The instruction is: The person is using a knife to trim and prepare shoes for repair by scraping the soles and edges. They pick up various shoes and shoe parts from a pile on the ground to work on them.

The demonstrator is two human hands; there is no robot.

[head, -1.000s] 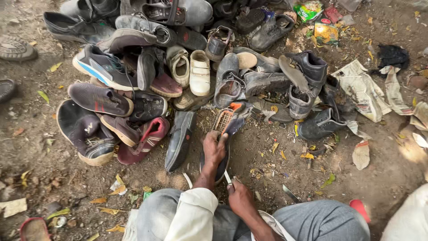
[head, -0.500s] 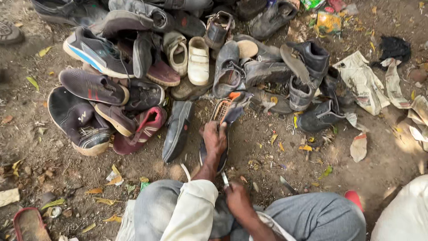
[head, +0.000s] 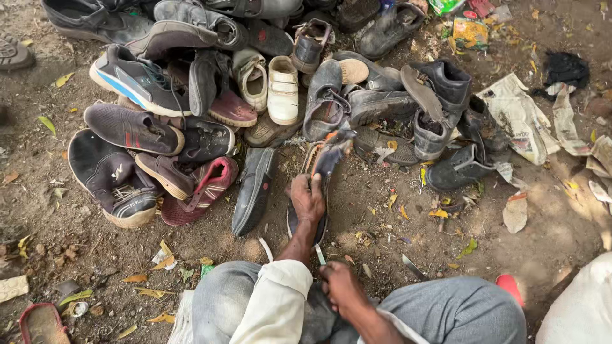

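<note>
My left hand (head: 308, 199) grips a dark blue sandal (head: 319, 185) with orange trim that lies sole-down on the dirt in front of me, its toe pointing at the shoe pile. My right hand (head: 343, 288) is closed near my knees, holding a small thin tool (head: 320, 256) with a light tip that points toward the sandal's heel. My grey trousers (head: 446, 312) and white sleeve (head: 268, 299) fill the bottom of the view.
A heap of several worn shoes (head: 255, 89) covers the ground ahead: sneakers, black boots (head: 440, 108), small white shoes (head: 282, 89), a black shoe (head: 254, 189). Crumpled newspaper (head: 523, 118) lies right. A knife blade (head: 413, 267) rests by my right knee. A red sandal (head: 41, 323) sits bottom left.
The view has drifted so the pile sits higher and closer. My left hand stays on the sandal; my right hand remains near my knees with the tool.
</note>
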